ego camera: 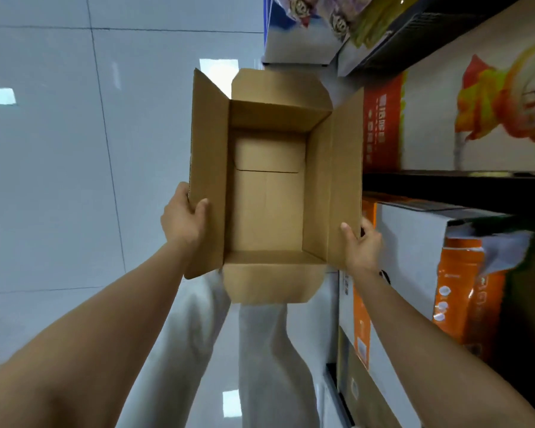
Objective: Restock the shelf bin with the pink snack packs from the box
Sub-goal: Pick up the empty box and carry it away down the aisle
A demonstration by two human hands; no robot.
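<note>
Brown corrugated card fills the middle of the view: the cardboard box (pixel 269 211) hangs in the air between the two hands, its mouth turned up toward the camera and all four flaps folded outward. The left hand (pixel 183 217) grips the left flap (pixel 209 168) near that flap's closer end, thumb laid on the inner face and fingers curled round the edge to the outer side, where they are hidden. The right hand (pixel 362 245) pinches the right flap (pixel 346 180) the same way, thumb on the inner face, fingers behind the card. Between the two grips lies the box's inside, where only the bare brown bottom shows, with the seam of the bottom flaps running across it. Beyond the grips the far flap (pixel 278 91) juts away from the person; nearer than the grips the near flap (pixel 272 282) droops toward the person's pale trousers (pixel 260 350). Outside the left grip and below it spreads a glossy pale tiled floor (pixel 59 149) with lamp reflections. Outside the right grip, just beside the knuckles, stands shelving with a black shelf board (pixel 445 183). On the level by the right hand sit a white carton (pixel 411 242) and orange packs (pixel 464 291), and on the level above, a large bag printed with a cartoon animal (pixel 491 112). Which of these is the shelf bin cannot be told.
</note>
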